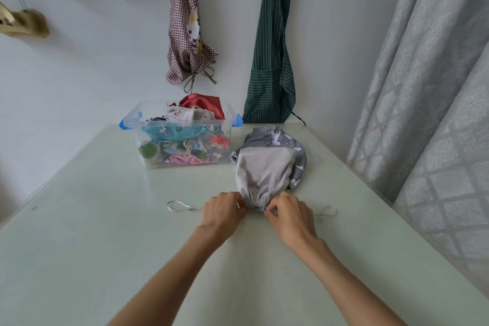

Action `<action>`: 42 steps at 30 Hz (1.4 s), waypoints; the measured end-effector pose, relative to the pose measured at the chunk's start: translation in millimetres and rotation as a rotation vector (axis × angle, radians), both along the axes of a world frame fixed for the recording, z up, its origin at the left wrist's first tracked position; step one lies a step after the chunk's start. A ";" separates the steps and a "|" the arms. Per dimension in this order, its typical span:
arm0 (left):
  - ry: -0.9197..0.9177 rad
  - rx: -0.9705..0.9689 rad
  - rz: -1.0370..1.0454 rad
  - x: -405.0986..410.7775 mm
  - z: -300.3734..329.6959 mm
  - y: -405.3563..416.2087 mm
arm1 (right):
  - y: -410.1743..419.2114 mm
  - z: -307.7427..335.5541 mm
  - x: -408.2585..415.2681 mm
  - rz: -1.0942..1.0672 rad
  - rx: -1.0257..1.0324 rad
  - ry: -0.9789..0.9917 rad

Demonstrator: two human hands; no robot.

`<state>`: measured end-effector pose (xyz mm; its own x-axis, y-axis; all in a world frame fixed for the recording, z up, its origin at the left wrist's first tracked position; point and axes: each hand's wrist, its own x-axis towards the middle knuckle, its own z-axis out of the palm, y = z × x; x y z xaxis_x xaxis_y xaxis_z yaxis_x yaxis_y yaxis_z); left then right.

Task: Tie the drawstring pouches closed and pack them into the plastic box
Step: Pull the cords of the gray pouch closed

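A light grey drawstring pouch lies on the table with its gathered mouth toward me. My left hand pinches the white drawstring at the left side of the mouth. At the right side my right hand pinches the cord. Loose cord loops trail out to the left and to the right. Under and behind this pouch lies a darker grey printed pouch. The clear plastic box with blue latches stands behind, heaped with several colourful pouches, a red one on top.
The pale green table meets a white wall behind the box. Two aprons hang on that wall, a checked one and a green striped one. A grey curtain hangs close along the table's right edge.
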<state>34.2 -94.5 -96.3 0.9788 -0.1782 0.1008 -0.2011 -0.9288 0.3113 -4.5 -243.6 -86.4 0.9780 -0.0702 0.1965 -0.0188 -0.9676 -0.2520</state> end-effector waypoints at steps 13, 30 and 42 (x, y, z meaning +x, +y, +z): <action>-0.251 0.074 -0.173 8.3 4.7 45.1 | -18.2 -3.0 10.9 0.135 0.264 -0.008; 0.444 -1.054 0.177 -37.2 20.1 8.3 | 0.1 9.7 6.8 0.182 0.775 -0.039; 0.133 -1.664 0.174 18.2 44.5 26.1 | 11.7 32.6 43.6 0.203 0.629 -0.306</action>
<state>52.4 -68.4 -51.7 0.9906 0.1343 -0.0241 -0.0318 0.3992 0.9163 39.1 -231.9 -53.8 0.8914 -0.0833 0.4455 0.3059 -0.6148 -0.7270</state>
